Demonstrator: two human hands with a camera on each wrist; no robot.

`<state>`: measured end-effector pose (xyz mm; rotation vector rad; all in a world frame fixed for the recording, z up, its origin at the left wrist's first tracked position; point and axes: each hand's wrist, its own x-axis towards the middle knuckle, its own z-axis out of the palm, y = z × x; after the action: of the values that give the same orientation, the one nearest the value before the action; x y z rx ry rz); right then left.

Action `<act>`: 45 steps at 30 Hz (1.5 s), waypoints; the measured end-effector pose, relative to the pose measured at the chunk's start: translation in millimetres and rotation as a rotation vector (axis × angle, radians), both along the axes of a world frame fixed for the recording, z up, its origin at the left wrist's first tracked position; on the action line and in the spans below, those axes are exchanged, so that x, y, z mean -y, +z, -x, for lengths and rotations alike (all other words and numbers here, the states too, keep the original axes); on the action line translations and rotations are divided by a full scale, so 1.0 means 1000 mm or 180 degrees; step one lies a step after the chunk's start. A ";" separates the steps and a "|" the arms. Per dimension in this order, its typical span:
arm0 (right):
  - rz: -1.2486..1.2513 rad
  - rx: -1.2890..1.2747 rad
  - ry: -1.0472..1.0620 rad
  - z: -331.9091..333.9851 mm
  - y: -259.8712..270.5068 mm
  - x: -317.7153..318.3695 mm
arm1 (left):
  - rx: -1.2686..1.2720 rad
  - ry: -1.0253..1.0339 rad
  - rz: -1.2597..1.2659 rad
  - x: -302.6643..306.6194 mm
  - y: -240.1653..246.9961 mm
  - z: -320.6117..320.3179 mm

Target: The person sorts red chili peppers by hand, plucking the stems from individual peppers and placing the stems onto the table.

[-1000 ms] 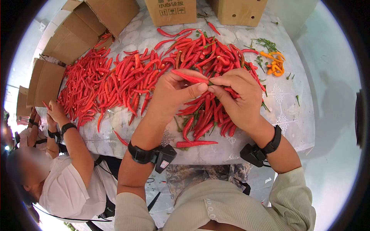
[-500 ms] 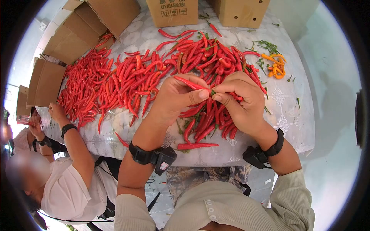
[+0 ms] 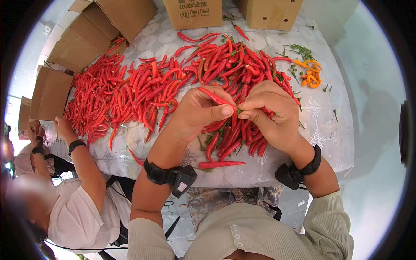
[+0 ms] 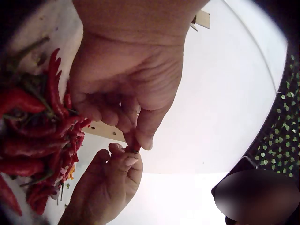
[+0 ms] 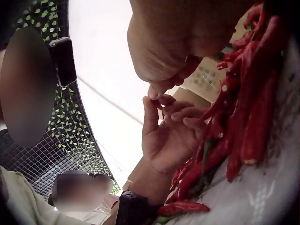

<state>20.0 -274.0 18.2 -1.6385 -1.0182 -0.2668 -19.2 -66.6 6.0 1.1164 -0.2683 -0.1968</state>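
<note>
In the head view my left hand (image 3: 195,113) holds a red chili pepper (image 3: 215,96) between thumb and fingers, its tip pointing up and left. Against it, my right hand (image 3: 274,110) pinches the green stem (image 3: 238,111) at the pepper's other end with thumb and forefinger. Both hands are above a heap of red chilies (image 3: 234,134) with green stems. The left wrist view shows the pepper's end (image 4: 136,146) between the fingertips of both hands. From the right wrist, the pepper is mostly hidden by fingers.
A larger pile of red chilies (image 3: 130,91) spreads to the left. Orange peppers (image 3: 311,73) and loose green stems (image 3: 301,51) lie at the right. Cardboard boxes (image 3: 195,13) stand at the back, others at the left. Another person (image 3: 78,208) works at the left edge.
My right fingers have shifted slightly right and down at the stem, which now shows more below the pepper's end. My left hand keeps its grip. At the left, the other people's hands have moved.
</note>
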 end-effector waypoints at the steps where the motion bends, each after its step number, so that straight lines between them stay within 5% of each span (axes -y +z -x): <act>1: 0.0006 -0.0060 0.0008 0.000 0.000 0.000 | -0.0003 0.0008 0.0009 0.000 0.000 0.000; 11: -0.0040 -0.0836 0.0422 -0.003 0.000 0.004 | -0.0254 -0.0249 0.0147 -0.003 0.002 0.001; 14: -0.0182 -0.1015 0.0070 -0.007 -0.003 0.007 | -0.0223 -0.0254 0.0163 -0.004 0.001 -0.001; 16: -0.0413 -0.0851 -0.0770 -0.014 -0.001 0.010 | -0.0147 -0.0186 0.0227 -0.005 0.003 0.000; 19: -0.0125 -0.0239 -0.2321 -0.035 0.001 0.028 | -0.0240 0.0293 0.0611 -0.014 -0.001 -0.004; 22: -0.0014 -0.0648 -0.2800 -0.064 -0.004 0.054 | 0.0240 0.1632 -0.0676 -0.014 0.005 -0.006; 25: 0.0815 0.0525 -0.3213 -0.083 -0.022 0.068 | 0.0378 0.3153 -0.2736 -0.030 0.003 -0.009; 31: 0.0896 0.0535 -0.1941 -0.057 -0.011 0.043 | -0.0149 0.4463 -0.3859 -0.075 0.015 -0.008; 35: 0.0909 0.0713 -0.1140 -0.050 -0.015 0.033 | -0.0561 0.4129 -0.3749 -0.079 0.020 -0.006; 40: 0.0919 0.1132 -0.0731 -0.037 -0.013 0.012 | 0.0376 0.3758 -0.3092 -0.053 0.008 -0.010; 45: 0.1939 0.1576 -0.1177 -0.034 -0.013 -0.002 | 0.0396 0.2296 -0.2221 -0.036 -0.005 -0.016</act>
<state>54.4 -271.7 5.5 -2.3938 -1.2316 -0.6857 -3.4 -30.7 1.1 1.8466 0.1228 0.4589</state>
